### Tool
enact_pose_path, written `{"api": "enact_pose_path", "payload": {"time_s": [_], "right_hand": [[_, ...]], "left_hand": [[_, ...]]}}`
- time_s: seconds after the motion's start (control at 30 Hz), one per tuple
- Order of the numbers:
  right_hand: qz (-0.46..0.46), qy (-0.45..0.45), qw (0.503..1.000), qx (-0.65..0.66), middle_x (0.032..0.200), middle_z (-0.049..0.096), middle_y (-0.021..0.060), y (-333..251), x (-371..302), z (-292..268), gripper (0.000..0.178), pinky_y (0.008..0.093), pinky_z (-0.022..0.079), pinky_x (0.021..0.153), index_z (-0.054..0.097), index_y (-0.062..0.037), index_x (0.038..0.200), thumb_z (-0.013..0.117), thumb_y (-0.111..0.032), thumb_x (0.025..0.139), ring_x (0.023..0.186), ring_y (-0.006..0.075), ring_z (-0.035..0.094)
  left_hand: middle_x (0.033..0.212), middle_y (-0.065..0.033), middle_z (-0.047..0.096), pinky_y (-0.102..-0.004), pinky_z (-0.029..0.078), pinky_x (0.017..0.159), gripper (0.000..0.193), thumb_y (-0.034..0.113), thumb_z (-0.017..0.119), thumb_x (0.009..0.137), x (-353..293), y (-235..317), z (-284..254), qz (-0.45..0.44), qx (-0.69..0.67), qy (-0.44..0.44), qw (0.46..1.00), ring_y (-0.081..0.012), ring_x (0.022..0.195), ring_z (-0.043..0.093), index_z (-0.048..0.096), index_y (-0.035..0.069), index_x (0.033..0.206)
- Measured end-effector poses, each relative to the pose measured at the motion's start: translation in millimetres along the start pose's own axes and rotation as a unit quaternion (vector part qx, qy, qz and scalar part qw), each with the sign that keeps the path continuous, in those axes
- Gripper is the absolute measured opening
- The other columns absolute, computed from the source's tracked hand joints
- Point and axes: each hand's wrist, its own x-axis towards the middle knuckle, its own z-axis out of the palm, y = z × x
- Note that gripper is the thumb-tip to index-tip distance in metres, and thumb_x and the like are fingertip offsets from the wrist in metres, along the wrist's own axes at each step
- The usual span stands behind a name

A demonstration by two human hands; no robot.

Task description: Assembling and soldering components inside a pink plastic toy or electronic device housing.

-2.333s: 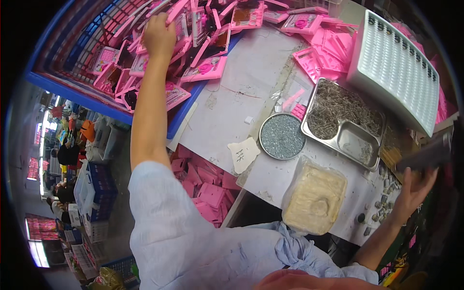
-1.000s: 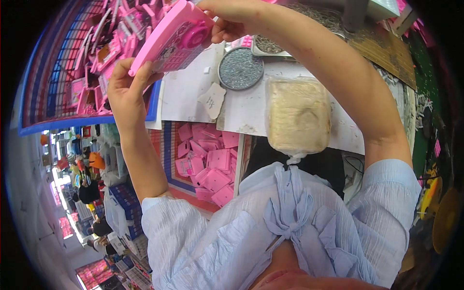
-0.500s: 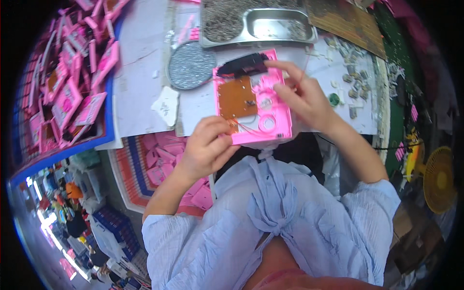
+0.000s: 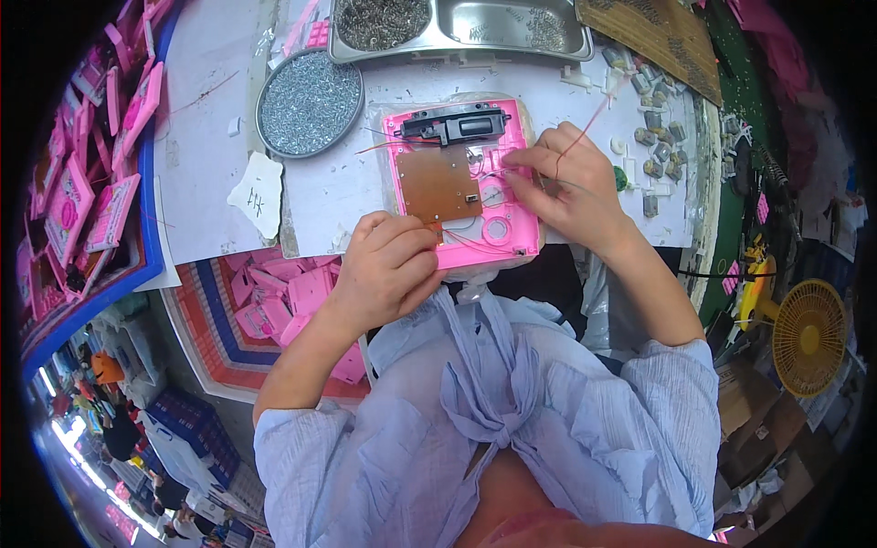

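Note:
A pink plastic toy panel lies inside-up on a pale cushion at the table's near edge. It carries a brown circuit board, a black part along its far side and thin red wires. My left hand grips the panel's near left corner. My right hand rests on its right side, fingertips pinching a thin red wire.
A round tin of small screws and a steel two-compartment tray stand beyond the panel. Small grey parts lie to the right. More pink panels fill a blue bin at left and a woven basket below. A yellow fan is at right.
My left hand picked a pink panel from the bin at left, both hands carried it over and laid it on the cushion. The right hand now pinches a wire.

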Motion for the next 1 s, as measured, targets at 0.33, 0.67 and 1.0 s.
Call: {"api": "enact_pose_path", "payload": {"time_s": [0.33,0.67,1.0], "right_hand": [[0.105,-0.041,0.993,-0.032,0.078,0.069,0.0072,-19.4,18.4,24.5,0.014,0.0403,0.054,0.065,0.074,-0.0101,0.086,0.076,-0.023,0.083,0.077,0.0284,0.068],[0.121,-0.012,0.992,-0.026,0.077,0.069,0.0106,-31.2,19.2,28.1,0.010,0.0430,0.052,0.064,0.072,-0.0078,0.086,0.071,-0.018,0.086,0.075,0.0318,0.067],[0.136,-0.070,0.981,-0.118,0.078,0.070,0.0121,-44.5,26.2,27.7,0.010,0.0429,0.053,0.064,0.072,-0.0083,0.091,0.071,-0.017,0.087,0.074,0.0322,0.068]], "left_hand": [[0.101,-0.0042,0.066,-0.0437,0.045,0.086,0.028,0.013,0.083,0.068,-1.4,2.2,9.1,-0.023,-0.016,0.036,0.999,-0.0251,0.099,0.063,0.061,0.010,0.085],[0.101,-0.0033,0.066,-0.0435,0.045,0.087,0.028,0.014,0.084,0.069,-4.8,-2.4,12.3,-0.019,-0.031,0.049,0.998,-0.0245,0.100,0.062,0.062,0.010,0.085],[0.103,-0.0038,0.067,-0.0431,0.046,0.088,0.027,0.013,0.083,0.069,-9.4,-5.5,15.3,-0.011,-0.045,0.069,0.997,-0.0247,0.101,0.063,0.062,0.010,0.086]]}}
